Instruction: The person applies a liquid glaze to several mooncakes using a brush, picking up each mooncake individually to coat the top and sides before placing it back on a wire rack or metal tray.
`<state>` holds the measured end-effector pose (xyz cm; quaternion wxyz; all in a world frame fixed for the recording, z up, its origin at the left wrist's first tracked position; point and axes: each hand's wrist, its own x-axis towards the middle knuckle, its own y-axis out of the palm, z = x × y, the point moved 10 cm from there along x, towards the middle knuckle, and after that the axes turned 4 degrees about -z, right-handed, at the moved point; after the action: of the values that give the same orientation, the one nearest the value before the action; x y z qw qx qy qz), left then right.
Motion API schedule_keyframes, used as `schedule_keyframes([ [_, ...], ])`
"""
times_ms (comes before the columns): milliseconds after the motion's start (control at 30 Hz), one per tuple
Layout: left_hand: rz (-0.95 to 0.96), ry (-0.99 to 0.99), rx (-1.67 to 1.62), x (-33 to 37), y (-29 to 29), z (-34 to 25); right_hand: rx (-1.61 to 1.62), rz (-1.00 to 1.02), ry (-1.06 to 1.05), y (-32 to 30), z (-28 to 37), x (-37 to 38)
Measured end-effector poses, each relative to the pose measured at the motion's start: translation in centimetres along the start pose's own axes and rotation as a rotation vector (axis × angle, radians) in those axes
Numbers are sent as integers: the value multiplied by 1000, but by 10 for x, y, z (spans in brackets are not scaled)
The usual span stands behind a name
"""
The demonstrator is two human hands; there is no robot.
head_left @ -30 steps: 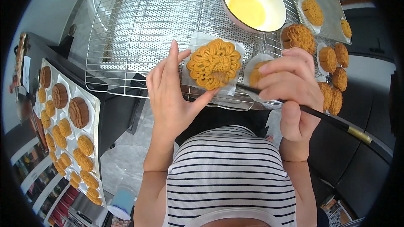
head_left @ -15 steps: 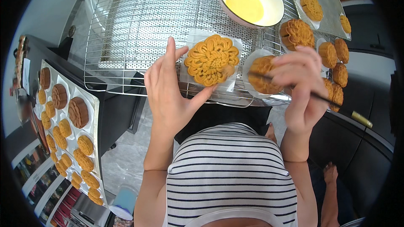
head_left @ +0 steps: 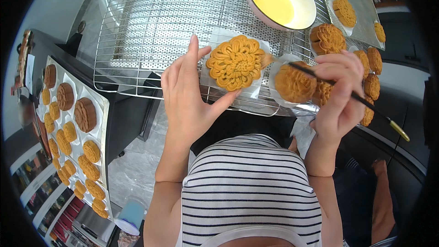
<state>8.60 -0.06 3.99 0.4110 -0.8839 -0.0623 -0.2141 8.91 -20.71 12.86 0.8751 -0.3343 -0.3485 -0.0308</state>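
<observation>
A golden patterned mooncake [head_left: 235, 63] sits on a square of white paper on a wire rack [head_left: 137, 92]. My left hand [head_left: 185, 96] steadies it, thumb along its near edge and a fingertip at its upper left side. My right hand [head_left: 340, 92] grips a thin dark-handled brush [head_left: 376, 110] with a gold end. Its blurred bristles touch the right edge of the patterned mooncake. Under the brush handle stands another mooncake [head_left: 292, 84] on round paper. Behind them, a white bowl [head_left: 307, 2] holds yellow liquid.
More mooncakes [head_left: 327, 39] crowd the right side. A tray [head_left: 107, 123] of brown and golden mooncakes stands at the left. A perforated sheet [head_left: 173, 13] lies under the rack. Another person's arm [head_left: 383, 201] shows at the lower right, near dark cabinets.
The brush tip has moved from over the mooncake's lower right to its right edge, and my right hand has shifted right. The view has swung slightly; my left hand stays at the mooncake.
</observation>
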Motion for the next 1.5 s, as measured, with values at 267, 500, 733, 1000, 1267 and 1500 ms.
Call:
schedule_keyframes([
  [267,-15,-4,-20,-1,0,3,-109,-53,-2,4,0,16],
  [500,-2,-39,-31,-5,0,7,-36,12,-65,27,16,22],
  [733,-25,-29,-28,-4,-1,7,-113,-30,-2,25,10,24],
  [1000,-10,-19,-22,-5,1,7,-39,9,-18,21,21,5],
  [1267,-26,-10,-51,-3,-2,5,-174,-83,-14,0,2,13],
  [1500,-13,-15,-46,-8,1,11,103,210,-81,34,37,-5],
])
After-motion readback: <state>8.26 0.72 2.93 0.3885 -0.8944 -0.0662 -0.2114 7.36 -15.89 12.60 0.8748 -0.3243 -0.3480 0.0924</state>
